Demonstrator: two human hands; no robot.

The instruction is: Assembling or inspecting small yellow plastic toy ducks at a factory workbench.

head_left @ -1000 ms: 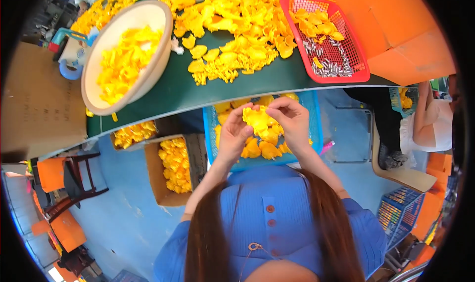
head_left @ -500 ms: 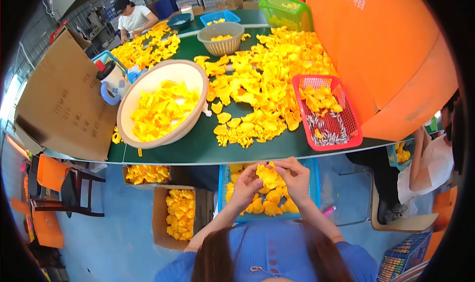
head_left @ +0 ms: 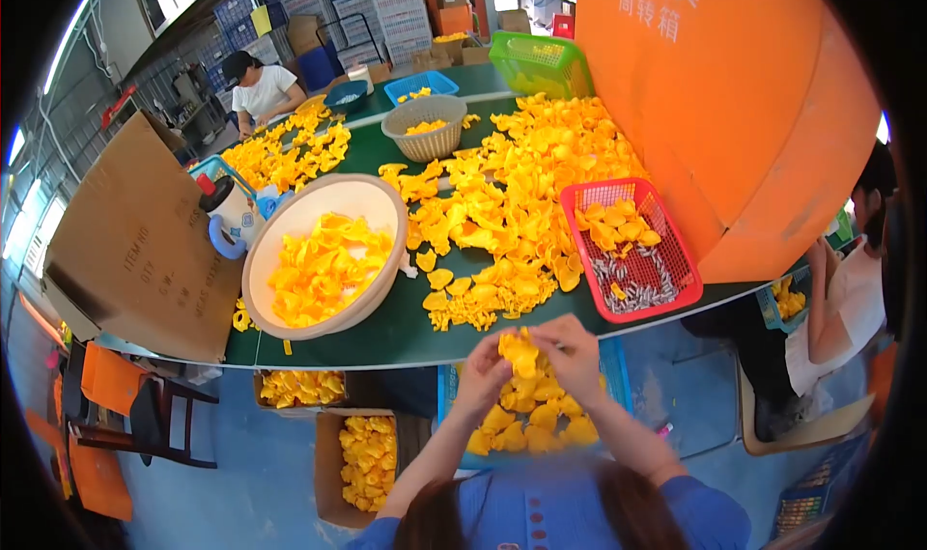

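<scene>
Between my two hands, just off the near edge of the green table (head_left: 406,333), is a small yellow curved plastic part (head_left: 519,355). My left hand (head_left: 482,378) has its fingers closed on the part's left side. From the other side, my right hand (head_left: 572,359) pinches its upper right with thumb and fingertips. Below the hands, a blue basket (head_left: 618,371) holds several similar yellow parts (head_left: 537,423). A large heap of yellow plastic parts (head_left: 521,217) lies on the table ahead.
A cream basin (head_left: 259,284) of yellow parts sits left; a red basket (head_left: 688,265) with yellow and small silvery pieces, right. A carton (head_left: 145,251) and orange box (head_left: 734,115) flank the table. People sit far left (head_left: 263,91) and right (head_left: 845,304). Filled cartons (head_left: 330,473) stand below.
The head view has tilted upward, so the table appears lower in the picture. Both hands stay closed on the yellow part, with the fingers slightly shifted.
</scene>
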